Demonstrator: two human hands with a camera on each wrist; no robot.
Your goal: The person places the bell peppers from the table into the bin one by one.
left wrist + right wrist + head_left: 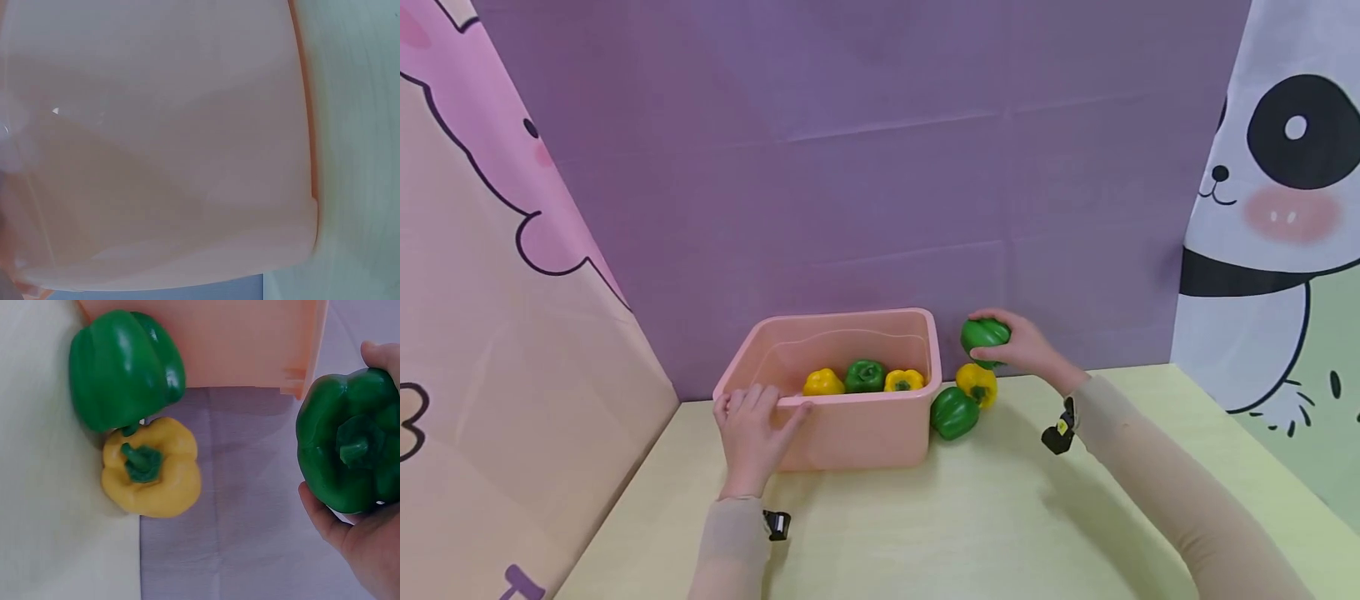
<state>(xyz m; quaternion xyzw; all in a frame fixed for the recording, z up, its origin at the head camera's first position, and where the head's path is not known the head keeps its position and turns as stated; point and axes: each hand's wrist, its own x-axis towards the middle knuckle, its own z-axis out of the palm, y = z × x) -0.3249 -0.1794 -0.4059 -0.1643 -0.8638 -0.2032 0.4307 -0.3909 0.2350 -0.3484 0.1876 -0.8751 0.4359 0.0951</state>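
Observation:
A green bell pepper point(984, 337) is held up in my right hand point(1028, 346), thumb and fingers wrapped around its sides. In the right wrist view, the stem of this green bell pepper point(356, 447) faces the camera. Below it on the table, a yellow bell pepper point(977, 383) touches another green bell pepper point(955, 414), beside the right wall of a pink plastic bin point(850, 433). My left hand point(752, 433) grips the bin's front rim near its left corner. Inside the bin sit a green bell pepper point(865, 377) and two yellow ones; their lower parts are hidden.
The bin stands at the back of the pale table point(985, 517), close to a purple cloth backdrop point(880, 183). Printed panels flank the table, with a panda figure point(1292, 217) on the right one.

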